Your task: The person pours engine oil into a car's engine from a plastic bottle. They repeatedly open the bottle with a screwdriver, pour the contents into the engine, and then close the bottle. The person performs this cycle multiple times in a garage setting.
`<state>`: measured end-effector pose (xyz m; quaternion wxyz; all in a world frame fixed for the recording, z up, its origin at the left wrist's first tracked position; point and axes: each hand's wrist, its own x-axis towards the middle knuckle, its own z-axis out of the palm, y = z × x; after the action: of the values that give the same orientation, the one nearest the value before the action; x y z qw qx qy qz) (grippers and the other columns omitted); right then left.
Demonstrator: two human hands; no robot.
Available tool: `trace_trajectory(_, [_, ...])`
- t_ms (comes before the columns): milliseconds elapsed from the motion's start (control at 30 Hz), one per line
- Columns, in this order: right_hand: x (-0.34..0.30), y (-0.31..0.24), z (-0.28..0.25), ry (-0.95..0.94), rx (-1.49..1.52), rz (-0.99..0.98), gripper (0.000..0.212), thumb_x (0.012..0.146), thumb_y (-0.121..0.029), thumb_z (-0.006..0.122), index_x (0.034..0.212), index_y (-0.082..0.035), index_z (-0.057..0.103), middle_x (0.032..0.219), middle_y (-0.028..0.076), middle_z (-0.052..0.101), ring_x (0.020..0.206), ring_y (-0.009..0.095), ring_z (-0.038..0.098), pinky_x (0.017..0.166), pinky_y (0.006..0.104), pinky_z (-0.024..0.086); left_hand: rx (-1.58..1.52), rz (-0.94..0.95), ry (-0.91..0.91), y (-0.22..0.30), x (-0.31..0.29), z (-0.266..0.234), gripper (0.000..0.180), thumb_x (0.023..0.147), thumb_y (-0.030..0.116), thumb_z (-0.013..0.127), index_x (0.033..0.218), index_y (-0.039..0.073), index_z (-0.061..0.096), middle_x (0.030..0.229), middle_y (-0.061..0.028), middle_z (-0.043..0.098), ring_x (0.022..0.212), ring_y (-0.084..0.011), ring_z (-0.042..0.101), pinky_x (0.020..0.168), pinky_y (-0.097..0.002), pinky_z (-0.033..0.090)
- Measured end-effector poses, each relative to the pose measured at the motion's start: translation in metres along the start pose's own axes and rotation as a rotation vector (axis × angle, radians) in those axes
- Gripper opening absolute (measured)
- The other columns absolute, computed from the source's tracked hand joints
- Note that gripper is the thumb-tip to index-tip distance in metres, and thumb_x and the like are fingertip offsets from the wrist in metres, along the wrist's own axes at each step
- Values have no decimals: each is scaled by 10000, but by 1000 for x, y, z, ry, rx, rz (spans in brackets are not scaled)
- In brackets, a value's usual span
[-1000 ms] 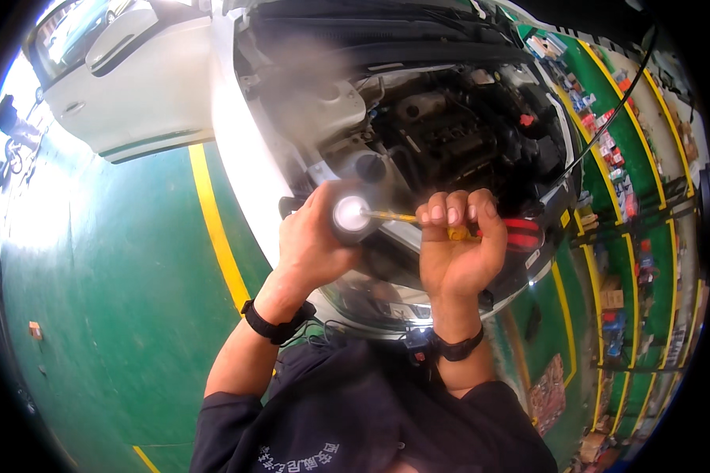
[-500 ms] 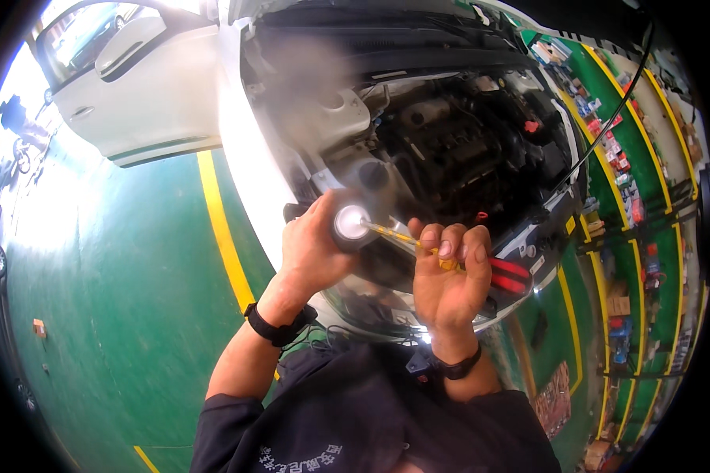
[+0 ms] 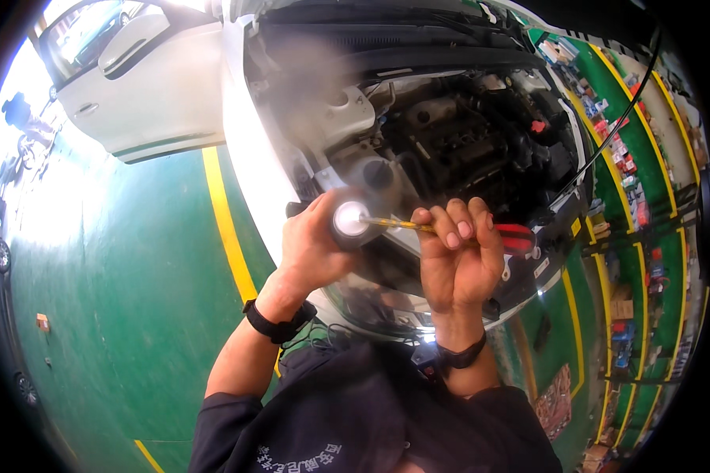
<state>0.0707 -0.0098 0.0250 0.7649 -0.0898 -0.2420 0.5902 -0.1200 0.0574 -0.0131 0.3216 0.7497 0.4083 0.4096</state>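
My left hand (image 3: 312,244) is wrapped round a dark, blurred cylindrical container with a round white top (image 3: 350,218). From the right, my right hand (image 3: 460,256) holds a screwdriver (image 3: 402,224) by its yellow shaft, fingers curled over it. Its red and black handle (image 3: 517,239) sticks out beyond my fingers. The tip meets the white top near its right side; I cannot tell whether it goes in or only touches. Both hands are above the front edge of a white car's open engine bay (image 3: 457,142).
An open white car door (image 3: 146,94) stands at the far left. Yellow lines (image 3: 229,225) run over the green floor (image 3: 134,299). Along the right are shelves (image 3: 639,299) with boxes and parts. A thin black rod (image 3: 615,118) slants beside the engine bay.
My right hand has moved up and slightly right, its palm turning and fingers lifting. The screwdriver now lies more level, its handle higher. My left hand keeps its grip nearly in place.
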Motion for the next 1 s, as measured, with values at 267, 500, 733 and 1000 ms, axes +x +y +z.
trace_trajectory(267, [-3, 3, -6, 29, 47, -28, 274, 1039, -212, 648, 845, -158, 463, 810, -24, 499, 743, 120, 489, 1042, 427, 401, 29, 37, 6, 0, 1, 1, 653, 636, 122, 835, 1267, 147, 670, 1126, -130, 762, 1011, -377, 745, 836, -430, 609])
trace_trajectory(500, [-2, 7, -11, 52, 127, -54, 282, 1021, -198, 676, 827, -159, 476, 792, -23, 496, 721, 116, 469, 962, 402, 402, 13, 53, 25, -1, 1, 3, 646, 625, 100, 820, 1255, 143, 683, 1127, -131, 764, 1012, -374, 745, 844, -414, 606])
trace_trajectory(733, [-3, 12, -12, -5, 178, -75, 258, 1011, -143, 678, 838, -140, 486, 806, -4, 523, 730, 122, 477, 949, 390, 437, -24, 60, 40, -3, -1, 4, 667, 612, 90, 811, 1265, 143, 683, 1125, -135, 764, 1007, -372, 747, 844, -407, 606])
trace_trajectory(1000, [-24, 27, -24, -85, -168, -251, 319, 1025, -321, 699, 878, -148, 475, 895, 20, 573, 972, 203, 569, 1028, 455, 430, -61, 53, 35, -8, -1, 5, 683, 603, 78, 817, 1269, 139, 682, 1104, -141, 767, 1010, -371, 749, 847, -397, 605])
